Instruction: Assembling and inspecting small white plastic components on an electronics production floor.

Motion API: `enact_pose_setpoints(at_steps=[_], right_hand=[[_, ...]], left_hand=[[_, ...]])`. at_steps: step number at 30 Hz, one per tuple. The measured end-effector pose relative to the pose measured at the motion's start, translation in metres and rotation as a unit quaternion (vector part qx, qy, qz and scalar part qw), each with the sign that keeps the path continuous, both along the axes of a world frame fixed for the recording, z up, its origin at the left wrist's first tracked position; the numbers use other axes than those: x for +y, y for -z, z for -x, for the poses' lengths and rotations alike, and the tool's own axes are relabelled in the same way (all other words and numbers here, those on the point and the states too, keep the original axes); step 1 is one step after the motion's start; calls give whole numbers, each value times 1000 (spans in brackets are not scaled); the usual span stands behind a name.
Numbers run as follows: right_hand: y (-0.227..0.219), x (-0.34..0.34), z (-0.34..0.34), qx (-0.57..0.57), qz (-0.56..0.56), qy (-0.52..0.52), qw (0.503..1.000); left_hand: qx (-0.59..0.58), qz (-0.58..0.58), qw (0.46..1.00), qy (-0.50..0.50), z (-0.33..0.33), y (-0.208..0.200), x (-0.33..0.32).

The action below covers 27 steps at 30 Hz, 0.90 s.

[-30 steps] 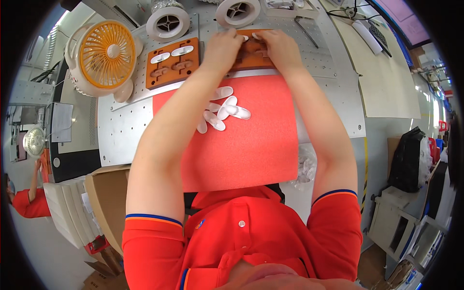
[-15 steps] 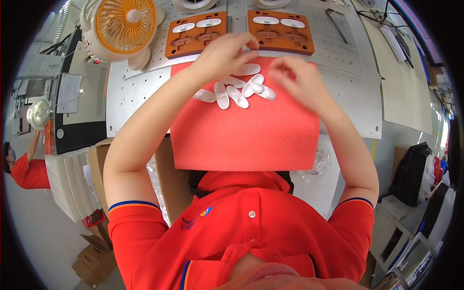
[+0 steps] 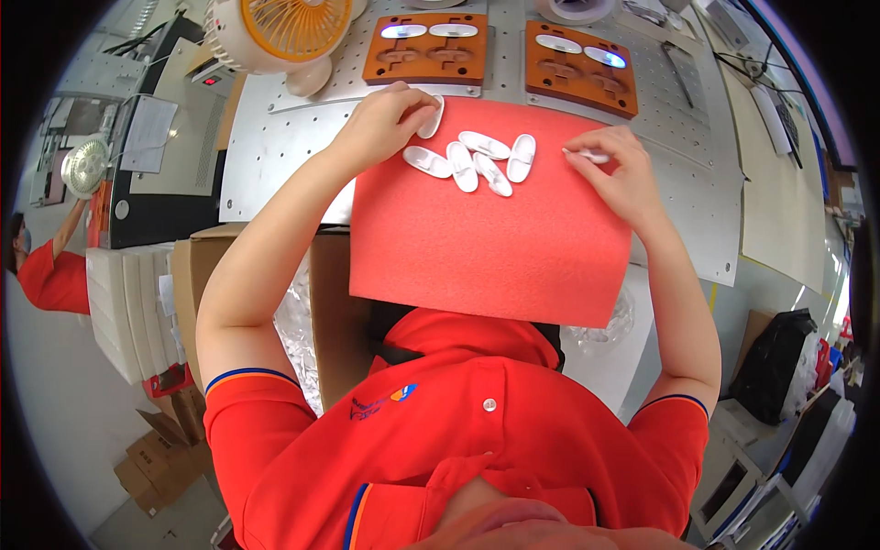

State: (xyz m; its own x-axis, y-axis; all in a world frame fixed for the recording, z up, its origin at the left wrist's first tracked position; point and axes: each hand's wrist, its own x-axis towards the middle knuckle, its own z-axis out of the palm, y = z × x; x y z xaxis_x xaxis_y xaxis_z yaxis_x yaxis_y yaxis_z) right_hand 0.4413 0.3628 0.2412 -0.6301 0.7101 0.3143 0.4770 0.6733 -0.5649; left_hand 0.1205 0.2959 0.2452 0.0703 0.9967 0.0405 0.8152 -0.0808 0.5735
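Note:
My left hand [image 3: 387, 121] is closed on a white oval plastic shell [image 3: 432, 117] at the far left of the red foam mat [image 3: 486, 247]. Over the mat's far right side, my right hand [image 3: 621, 176] pinches another white oval shell [image 3: 595, 157] between thumb and fingers. Between the hands lie several similar shells [image 3: 461, 167], some touching, with hollow sides showing. Beyond the mat stand a left orange-brown fixture block [image 3: 423, 69] and a right one [image 3: 579, 84]. Each carries two white ovals in its far row; a bluish-white glow shows on one oval per block.
A white and orange fan [image 3: 295, 27] stands at the far left of the perforated metal table [image 3: 302, 137]. An open cardboard box [image 3: 332, 321] is below the mat's left side. Tape rolls [image 3: 576, 9] sit behind the fixtures. At far left, a co-worker's red sleeve [image 3: 57, 275] shows.
My hands have moved apart, each now visibly holding a shell. The shells on the mat lie in a changed arrangement. The whole view has shifted, and the glow on the fixture ovals is new.

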Motion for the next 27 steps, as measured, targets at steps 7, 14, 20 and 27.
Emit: enact_pose_setpoints(at_steps=[7, 14, 20, 27], right_hand=[[3, 0, -11, 18, 26, -18, 999], [-15, 14, 0, -64, 38, -30, 997], [-18, 36, 47, 22, -65, -35, 997], [-6, 28, 52, 27, -28, -41, 998]], left_hand=[[145, -207, 963, 99, 13, 0, -9], [45, -176, 970, 161, 31, 4, 7], [-9, -223, 973, 65, 23, -6, 17], [36, -62, 997, -13, -18, -1, 0]])
